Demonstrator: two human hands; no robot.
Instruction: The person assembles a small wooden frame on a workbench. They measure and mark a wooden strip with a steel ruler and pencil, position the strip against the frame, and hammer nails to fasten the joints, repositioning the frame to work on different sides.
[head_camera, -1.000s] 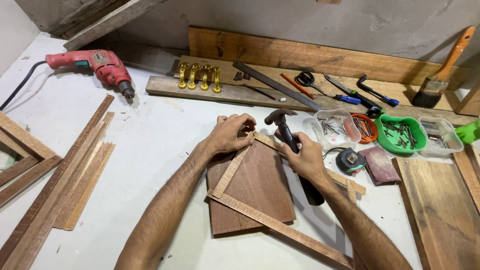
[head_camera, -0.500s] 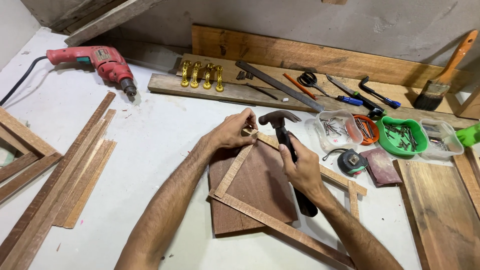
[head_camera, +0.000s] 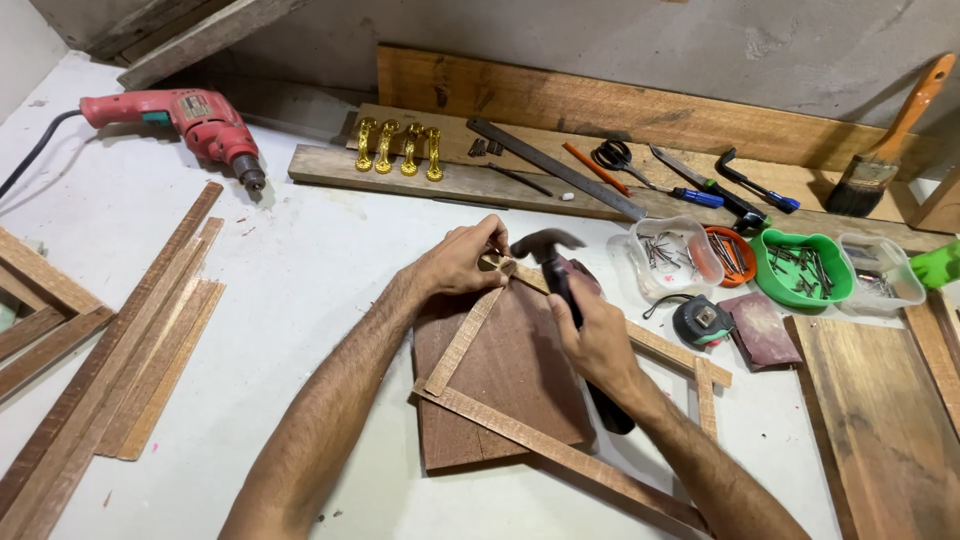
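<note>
Two hands are meeting at the frame corner: left hand fingers pinching it, right hand gripping the hammer, head hovering just right of it.

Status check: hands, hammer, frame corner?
Left hand pinching frame corner. Right hand gripping hammer, head at corner. Nothing in the way.

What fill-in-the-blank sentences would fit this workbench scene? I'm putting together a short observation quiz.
1. The right hand grips a ____ by its handle.
2. The left hand pinches the corner of a thin wooden ____ lying on a brown board.
3. The power drill at the far left is ____ in colour.
4. The green bowl holds ____.

Missing words: hammer; frame; red; nails
</note>
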